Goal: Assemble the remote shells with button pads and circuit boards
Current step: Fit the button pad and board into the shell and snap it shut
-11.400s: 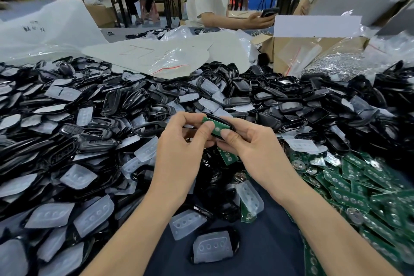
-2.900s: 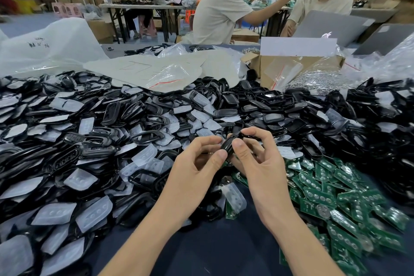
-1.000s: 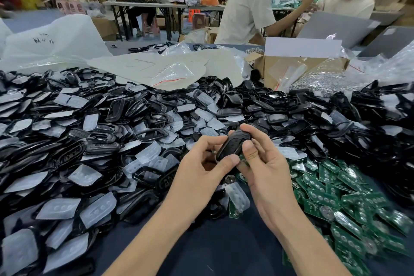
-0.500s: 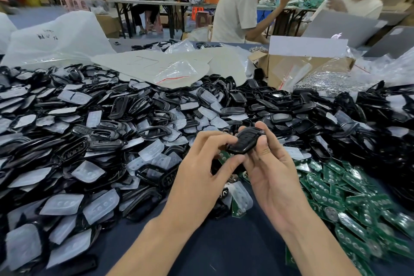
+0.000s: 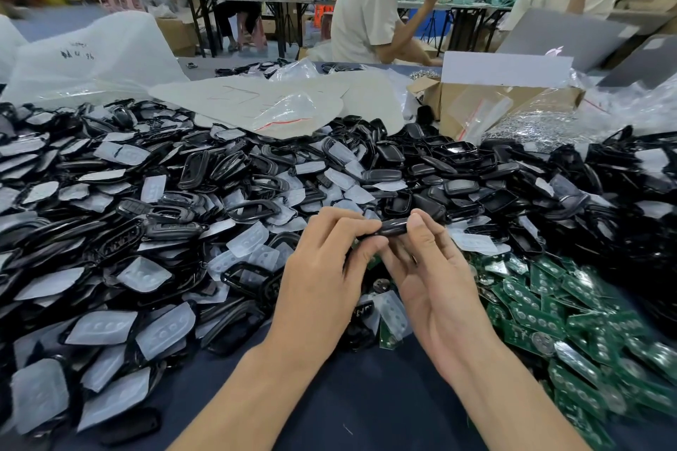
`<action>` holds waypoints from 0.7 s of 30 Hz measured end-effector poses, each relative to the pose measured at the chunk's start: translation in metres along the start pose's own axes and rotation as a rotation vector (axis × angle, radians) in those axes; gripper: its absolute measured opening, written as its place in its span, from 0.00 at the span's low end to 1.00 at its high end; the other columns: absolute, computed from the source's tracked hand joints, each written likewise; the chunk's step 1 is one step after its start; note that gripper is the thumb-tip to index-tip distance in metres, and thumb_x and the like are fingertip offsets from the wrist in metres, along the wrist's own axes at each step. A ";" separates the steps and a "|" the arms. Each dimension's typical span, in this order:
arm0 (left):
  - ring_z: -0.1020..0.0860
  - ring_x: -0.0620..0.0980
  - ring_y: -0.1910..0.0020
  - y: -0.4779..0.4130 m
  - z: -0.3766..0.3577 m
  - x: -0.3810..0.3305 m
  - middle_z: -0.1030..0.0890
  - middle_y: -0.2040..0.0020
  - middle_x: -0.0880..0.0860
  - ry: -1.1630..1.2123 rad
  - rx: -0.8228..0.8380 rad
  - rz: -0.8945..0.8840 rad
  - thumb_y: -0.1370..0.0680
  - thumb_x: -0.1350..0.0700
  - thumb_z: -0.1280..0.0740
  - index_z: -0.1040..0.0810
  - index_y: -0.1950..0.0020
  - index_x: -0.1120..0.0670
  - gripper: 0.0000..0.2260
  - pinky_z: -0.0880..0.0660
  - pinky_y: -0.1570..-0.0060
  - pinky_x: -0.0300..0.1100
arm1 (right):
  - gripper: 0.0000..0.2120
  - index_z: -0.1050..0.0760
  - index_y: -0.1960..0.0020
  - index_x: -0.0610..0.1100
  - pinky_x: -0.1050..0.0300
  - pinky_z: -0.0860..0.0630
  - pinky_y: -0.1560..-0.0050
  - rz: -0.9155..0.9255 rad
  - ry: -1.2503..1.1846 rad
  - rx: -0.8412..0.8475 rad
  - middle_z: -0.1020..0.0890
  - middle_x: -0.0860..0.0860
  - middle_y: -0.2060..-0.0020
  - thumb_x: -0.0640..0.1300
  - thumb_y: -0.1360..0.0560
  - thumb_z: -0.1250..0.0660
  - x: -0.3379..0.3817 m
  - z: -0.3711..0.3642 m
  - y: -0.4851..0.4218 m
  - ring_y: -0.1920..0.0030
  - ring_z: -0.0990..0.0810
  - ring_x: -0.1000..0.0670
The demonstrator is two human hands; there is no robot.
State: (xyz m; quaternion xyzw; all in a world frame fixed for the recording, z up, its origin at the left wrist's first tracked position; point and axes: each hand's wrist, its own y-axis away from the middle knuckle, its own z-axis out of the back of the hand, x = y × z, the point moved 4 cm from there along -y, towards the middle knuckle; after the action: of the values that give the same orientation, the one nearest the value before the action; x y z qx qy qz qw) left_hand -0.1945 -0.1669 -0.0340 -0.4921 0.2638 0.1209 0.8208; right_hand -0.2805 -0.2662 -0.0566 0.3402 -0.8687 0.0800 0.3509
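Both hands hold one closed black remote shell (image 5: 392,227) edge-on above the table's middle. My left hand (image 5: 326,278) pinches its left end between thumb and fingers. My right hand (image 5: 428,267) pinches its right end with the thumb on top, palm turned up. Beneath the hands lie a translucent button pad (image 5: 394,311) and a green circuit board (image 5: 389,338). A pile of black shells and white button pads (image 5: 146,223) covers the left and far side. Green circuit boards (image 5: 571,318) are heaped at the right.
A dark blue table surface (image 5: 348,395) shows bare near me. A cardboard box (image 5: 487,102) with plastic bags and small metal parts stands at the back right. White plastic bags (image 5: 91,55) lie at the back left. People sit at the far side and beyond.
The shell has turned from showing its flat face to edge-on between my fingertips. Both hands stay at the same spot over the table.
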 end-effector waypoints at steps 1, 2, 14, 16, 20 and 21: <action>0.22 0.46 0.52 0.000 0.000 0.000 0.22 0.50 0.48 0.000 -0.007 -0.002 0.19 0.54 0.32 0.18 0.45 0.58 0.09 0.24 0.53 0.39 | 0.14 0.21 0.45 0.44 0.58 0.17 0.54 -0.006 -0.005 0.002 0.15 0.46 0.60 0.43 0.31 0.27 -0.001 0.000 0.000 0.57 0.14 0.50; 0.22 0.47 0.53 0.000 0.000 0.000 0.22 0.51 0.48 -0.002 -0.015 -0.005 0.19 0.55 0.32 0.18 0.46 0.58 0.08 0.24 0.54 0.39 | 0.15 0.21 0.46 0.44 0.58 0.17 0.54 -0.011 -0.007 0.003 0.14 0.46 0.60 0.43 0.31 0.26 -0.001 0.000 0.000 0.57 0.14 0.50; 0.31 0.37 0.62 0.001 -0.002 0.004 0.27 0.58 0.44 -0.047 -0.058 0.077 0.23 0.63 0.31 0.21 0.55 0.57 0.03 0.35 0.58 0.26 | 0.15 0.21 0.47 0.44 0.59 0.17 0.57 -0.041 -0.018 -0.041 0.14 0.46 0.58 0.41 0.33 0.26 -0.005 -0.002 0.003 0.56 0.13 0.49; 0.30 0.38 0.62 0.002 -0.002 0.004 0.26 0.58 0.45 -0.050 -0.067 0.076 0.23 0.63 0.31 0.21 0.55 0.57 0.02 0.35 0.58 0.27 | 0.15 0.21 0.46 0.44 0.59 0.17 0.56 -0.045 -0.030 -0.045 0.13 0.45 0.58 0.41 0.33 0.26 -0.005 -0.002 0.002 0.55 0.13 0.49; 0.27 0.43 0.59 0.002 -0.006 0.004 0.25 0.55 0.46 -0.017 -0.021 0.081 0.20 0.59 0.30 0.19 0.50 0.56 0.01 0.32 0.56 0.30 | 0.16 0.21 0.45 0.44 0.58 0.17 0.55 -0.024 -0.041 -0.058 0.14 0.46 0.59 0.42 0.32 0.26 -0.004 0.002 0.000 0.56 0.13 0.49; 0.26 0.44 0.57 0.002 -0.007 0.004 0.24 0.53 0.46 -0.004 0.002 0.081 0.20 0.58 0.30 0.19 0.48 0.56 0.03 0.30 0.54 0.31 | 0.16 0.21 0.45 0.44 0.59 0.17 0.55 -0.018 -0.041 -0.064 0.14 0.47 0.59 0.42 0.32 0.26 -0.003 0.003 -0.001 0.56 0.13 0.50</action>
State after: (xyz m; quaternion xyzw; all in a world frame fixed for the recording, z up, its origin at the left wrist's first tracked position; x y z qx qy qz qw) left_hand -0.1942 -0.1728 -0.0404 -0.4800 0.2821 0.1547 0.8162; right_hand -0.2801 -0.2665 -0.0610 0.3384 -0.8747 0.0418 0.3444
